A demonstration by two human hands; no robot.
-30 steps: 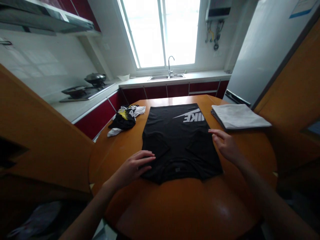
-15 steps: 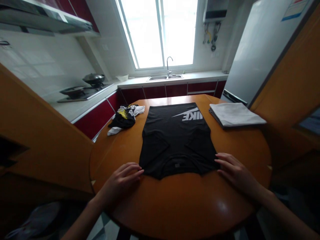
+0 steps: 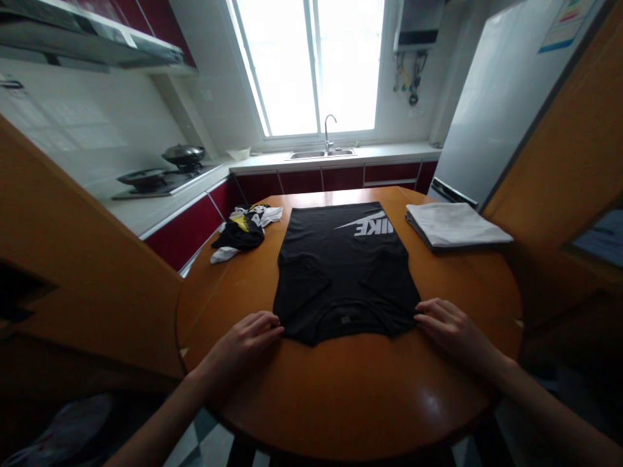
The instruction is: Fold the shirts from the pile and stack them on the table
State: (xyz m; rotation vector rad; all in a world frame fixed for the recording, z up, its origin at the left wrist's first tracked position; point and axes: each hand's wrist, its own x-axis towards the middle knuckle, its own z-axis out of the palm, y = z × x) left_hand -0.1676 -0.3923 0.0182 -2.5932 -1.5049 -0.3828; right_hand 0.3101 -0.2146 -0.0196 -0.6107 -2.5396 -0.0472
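A black T-shirt (image 3: pixel 341 259) lies flat in the middle of the round wooden table (image 3: pixel 370 395), its sleeves folded inward over the body. Its collar faces me, and a white logo print shows near the far edge. At the near left corner, my left hand (image 3: pixel 250 337) has its thumb and fingers closed on the fabric edge. My right hand (image 3: pixel 450 327) pinches the near right corner in the same way. The fingertips partly cover the cloth they grip.
A crumpled black, white and yellow garment (image 3: pixel 246 227) lies at the table's far left. Folded white and dark cloths (image 3: pixel 457 224) are stacked at the far right. Beyond stand a counter with a sink (image 3: pixel 307 154), a stove with a wok (image 3: pixel 183 154), and a fridge (image 3: pixel 481 104).
Both hands have shifted slightly inward, and their fingers have drawn together at the T-shirt's near corners. The shirt lies almost the same; the camera view has tilted a little.
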